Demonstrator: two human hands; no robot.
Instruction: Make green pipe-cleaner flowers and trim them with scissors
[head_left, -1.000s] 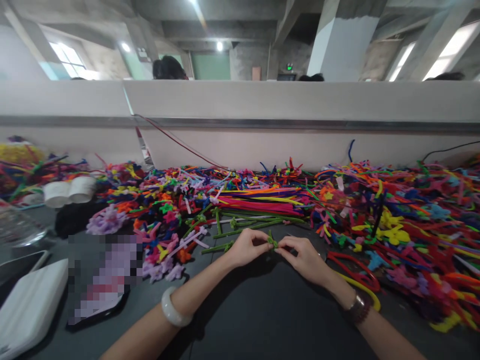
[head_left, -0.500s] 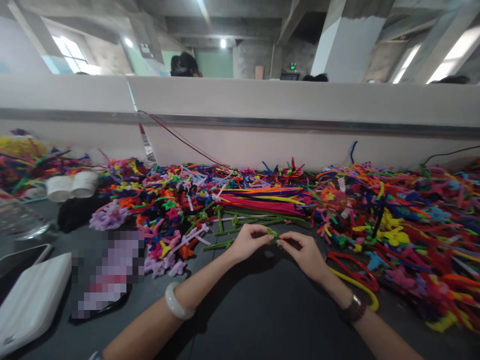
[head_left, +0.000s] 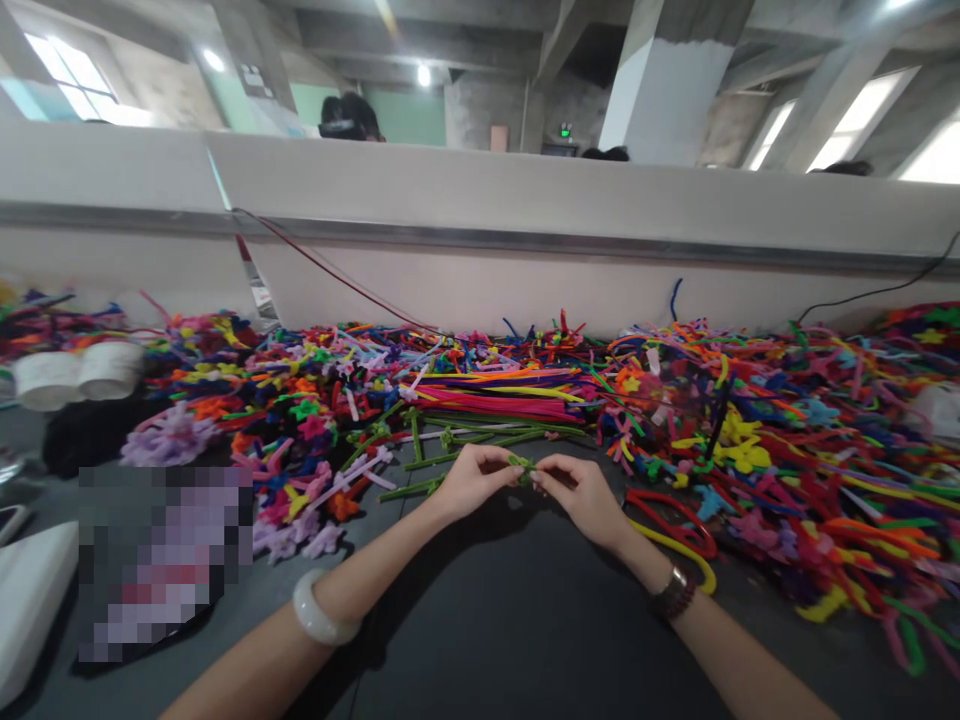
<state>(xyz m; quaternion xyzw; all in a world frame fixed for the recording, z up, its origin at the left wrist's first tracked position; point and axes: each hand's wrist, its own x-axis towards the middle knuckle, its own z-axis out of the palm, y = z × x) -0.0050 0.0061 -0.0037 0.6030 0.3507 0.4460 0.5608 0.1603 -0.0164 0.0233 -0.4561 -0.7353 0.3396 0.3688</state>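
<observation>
Between my fingertips is a small green pipe cleaner [head_left: 523, 463], bent into a little bunched shape. My left hand [head_left: 478, 482] pinches it from the left, thumb and forefinger closed. From the right, my right hand [head_left: 574, 492] pinches its other side, fingertips almost touching those of the left. Just beyond my hands lie green pipe cleaner stems [head_left: 495, 432], some with knotted ends. Behind these is a bundle of straight pipe cleaners [head_left: 495, 396] in pink, yellow, orange and purple.
Heaps of coloured pipe cleaner pieces [head_left: 757, 470] spread along the back and right of the dark table [head_left: 480, 620]. White paper-like rolls [head_left: 109, 369], a black cloth [head_left: 86, 432] and a white box [head_left: 34, 600] lie left. A pale partition [head_left: 450, 270] stands behind.
The view has turned slightly right, so things appear shifted left. Both hands keep their pinch on the green pipe cleaner, with the fingers drawn a little closer together.
</observation>
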